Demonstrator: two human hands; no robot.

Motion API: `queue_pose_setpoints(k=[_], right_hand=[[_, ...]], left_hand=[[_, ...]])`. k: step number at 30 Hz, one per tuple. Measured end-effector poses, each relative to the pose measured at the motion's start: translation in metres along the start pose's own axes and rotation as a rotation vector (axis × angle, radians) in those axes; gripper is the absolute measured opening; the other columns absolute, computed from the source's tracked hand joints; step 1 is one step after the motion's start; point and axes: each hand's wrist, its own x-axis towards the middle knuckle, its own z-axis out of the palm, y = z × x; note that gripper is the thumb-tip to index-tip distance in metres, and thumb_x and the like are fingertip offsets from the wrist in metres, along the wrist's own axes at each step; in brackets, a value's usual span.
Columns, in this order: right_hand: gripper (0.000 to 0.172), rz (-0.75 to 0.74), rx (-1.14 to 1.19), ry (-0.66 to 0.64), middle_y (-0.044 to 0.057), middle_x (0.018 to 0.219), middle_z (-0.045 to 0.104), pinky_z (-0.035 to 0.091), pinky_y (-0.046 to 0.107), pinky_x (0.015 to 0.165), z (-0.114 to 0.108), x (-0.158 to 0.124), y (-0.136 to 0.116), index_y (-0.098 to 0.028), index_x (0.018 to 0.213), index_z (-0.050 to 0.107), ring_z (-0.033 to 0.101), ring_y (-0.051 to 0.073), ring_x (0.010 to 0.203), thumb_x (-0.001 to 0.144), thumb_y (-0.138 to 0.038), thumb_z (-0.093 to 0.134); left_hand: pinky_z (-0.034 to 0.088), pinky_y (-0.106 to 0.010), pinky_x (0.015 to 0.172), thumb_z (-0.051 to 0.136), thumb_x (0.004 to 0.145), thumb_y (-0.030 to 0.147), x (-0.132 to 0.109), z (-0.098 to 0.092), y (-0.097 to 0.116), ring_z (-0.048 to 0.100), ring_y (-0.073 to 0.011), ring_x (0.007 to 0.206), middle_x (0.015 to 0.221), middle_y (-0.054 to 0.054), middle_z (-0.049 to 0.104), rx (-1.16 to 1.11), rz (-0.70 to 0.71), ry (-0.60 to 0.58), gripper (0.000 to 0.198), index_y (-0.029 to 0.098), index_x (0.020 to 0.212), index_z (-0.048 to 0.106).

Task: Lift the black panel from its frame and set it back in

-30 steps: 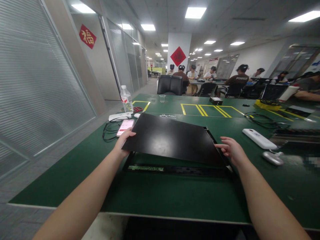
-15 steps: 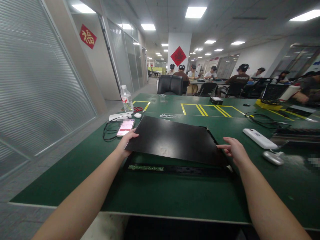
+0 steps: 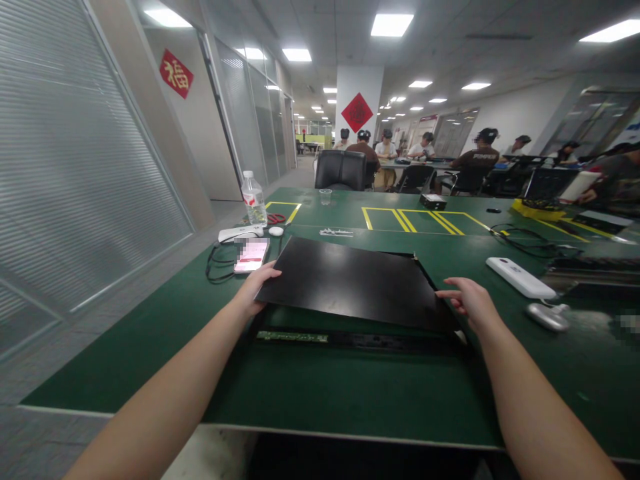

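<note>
A thin, flat black screen panel (image 3: 350, 277) lies tilted in the centre, its left side raised above the black frame beneath. My left hand (image 3: 256, 287) pinches the panel's left edge, thumb on top and fingers underneath. Beside the right edge is my right hand (image 3: 467, 303), fingers apart, with the extended fingertips at the panel and frame edge. Below the panel's near side shows the black frame (image 3: 390, 342), with a green circuit board strip (image 3: 293, 337) along its left part. The panel covers most of the frame.
Left of the panel are a phone (image 3: 251, 255), cables, a white power bank (image 3: 241, 233) and a water bottle (image 3: 254, 200). On the right lie another white power bank (image 3: 520, 277) and a silver mouse-shaped object (image 3: 547, 317). Several people sit at tables behind.
The panel's left side has dropped slightly and shifted a little right, together with my left hand. My right hand has moved only slightly at the right edge.
</note>
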Motion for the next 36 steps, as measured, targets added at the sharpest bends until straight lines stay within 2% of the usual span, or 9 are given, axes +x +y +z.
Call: queue_pose_setpoints(k=[5,10,13,16,18,26,32,36], right_hand=[[0.021,-0.023,-0.029,0.015,0.010,0.067,0.072,0.025,0.021,0.039,0.000,0.000,0.002,-0.019,0.093,0.062,0.040,0.011,0.044,0.076,-0.031,0.061],[0.023,-0.081,-0.103,0.017,0.009,0.069,0.073,0.029,0.023,0.042,0.000,0.000,0.004,-0.020,0.092,0.064,0.041,0.012,0.046,0.075,-0.036,0.061],[0.026,-0.120,-0.196,0.032,0.010,0.072,0.074,0.034,0.026,0.045,-0.001,0.002,0.008,-0.019,0.094,0.067,0.050,0.015,0.051,0.077,-0.039,0.061],[0.029,-0.168,-0.305,0.033,0.011,0.077,0.076,0.040,0.028,0.052,-0.002,0.005,0.010,-0.020,0.096,0.070,0.064,0.021,0.065,0.078,-0.040,0.060],[0.031,-0.186,-0.372,0.027,0.010,0.080,0.077,0.042,0.029,0.056,-0.003,0.006,0.010,-0.020,0.098,0.071,0.068,0.023,0.073,0.079,-0.042,0.059],[0.026,-0.196,-0.599,0.055,0.005,0.081,0.077,0.041,0.032,0.064,0.003,-0.004,-0.001,-0.024,0.096,0.073,0.066,0.024,0.077,0.083,-0.041,0.060],[0.021,-0.240,-0.638,0.066,0.005,0.079,0.077,0.042,0.032,0.063,0.004,-0.006,-0.002,-0.024,0.091,0.073,0.066,0.023,0.074,0.082,-0.038,0.061],[0.021,-0.246,-0.651,0.069,0.005,0.078,0.077,0.042,0.032,0.063,0.004,-0.006,-0.001,-0.024,0.090,0.073,0.067,0.023,0.075,0.083,-0.039,0.061]], left_hand=[[0.055,-0.027,0.060,0.076,0.057,0.013,-0.005,0.005,0.004,0.073,-0.0232,0.070,0.085,-0.008,0.080,0.009,-0.047,0.026,0.049,0.013,0.106,0.077],[0.053,-0.027,0.059,0.077,0.054,0.015,-0.002,0.003,0.000,0.073,-0.0230,0.068,0.085,-0.009,0.080,0.016,-0.027,0.043,0.056,0.012,0.111,0.077],[0.053,-0.027,0.059,0.077,0.053,0.016,0.002,-0.001,-0.004,0.073,-0.0238,0.068,0.085,-0.010,0.080,0.019,-0.020,0.047,0.061,0.011,0.114,0.076],[0.052,-0.028,0.059,0.077,0.053,0.016,0.004,-0.002,-0.005,0.073,-0.0245,0.069,0.083,-0.010,0.079,0.022,-0.010,0.059,0.061,0.010,0.113,0.076],[0.052,-0.028,0.059,0.076,0.052,0.016,0.002,-0.001,-0.004,0.073,-0.0249,0.069,0.082,-0.009,0.079,0.024,-0.004,0.065,0.059,0.011,0.111,0.076],[0.051,-0.028,0.058,0.075,0.050,0.015,-0.009,0.009,0.006,0.071,-0.0236,0.066,0.077,-0.008,0.078,0.049,-0.012,0.072,0.049,0.012,0.099,0.077],[0.050,-0.028,0.057,0.074,0.050,0.015,-0.010,0.011,0.007,0.068,-0.0219,0.062,0.074,-0.005,0.076,0.058,0.008,0.087,0.040,0.014,0.090,0.077],[0.050,-0.028,0.057,0.074,0.049,0.014,-0.010,0.011,0.007,0.068,-0.0221,0.063,0.073,-0.006,0.076,0.058,0.003,0.085,0.042,0.013,0.091,0.077]])
